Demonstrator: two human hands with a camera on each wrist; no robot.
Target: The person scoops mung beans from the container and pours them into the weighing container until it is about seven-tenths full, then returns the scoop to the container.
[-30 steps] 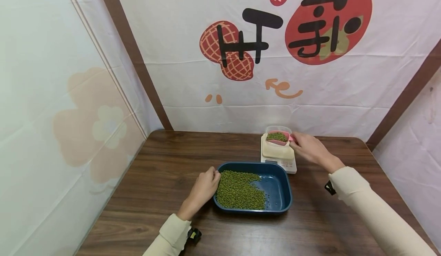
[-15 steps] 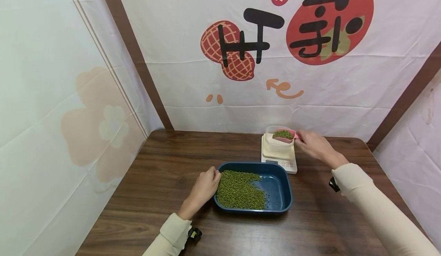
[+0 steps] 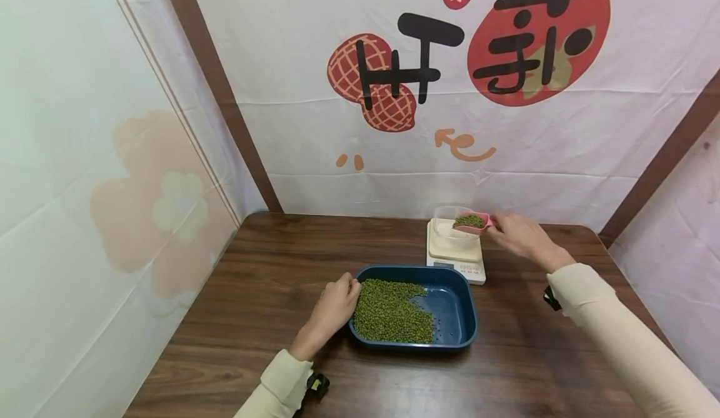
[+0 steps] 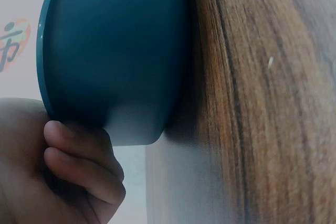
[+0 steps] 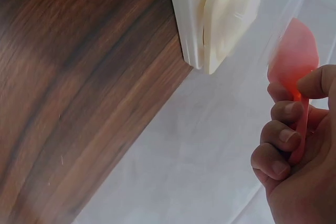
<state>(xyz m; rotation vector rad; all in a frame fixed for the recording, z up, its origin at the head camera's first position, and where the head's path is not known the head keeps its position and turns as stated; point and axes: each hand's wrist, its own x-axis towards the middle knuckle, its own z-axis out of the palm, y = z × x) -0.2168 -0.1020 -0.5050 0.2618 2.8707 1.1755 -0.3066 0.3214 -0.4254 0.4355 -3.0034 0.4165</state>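
Note:
My right hand [image 3: 520,235] grips the handle of a pink scoop [image 5: 295,59], which carries a heap of green beans [image 3: 470,221]. The scoop is held over the right side of a clear plastic container [image 3: 443,215] standing on a white kitchen scale [image 3: 455,252]. In the head view no beans are visible in the container. With curled fingers my left hand [image 3: 333,308] holds the left rim of a blue tub [image 3: 450,345]; its fingers [image 4: 84,156] show against the tub's outer wall in the left wrist view. Green beans [image 3: 390,312] cover the left and middle of the tub.
A brown wooden table [image 3: 270,299] bears everything, its back edge close to a printed cloth backdrop [image 3: 315,124]. The scale stands right behind the tub, near that back edge. A pale cloth wall [image 3: 67,230] borders the left side.
My right hand has drawn the loaded scoop to the right, from the middle of the container to its right rim. My left hand and the tub have stayed in place.

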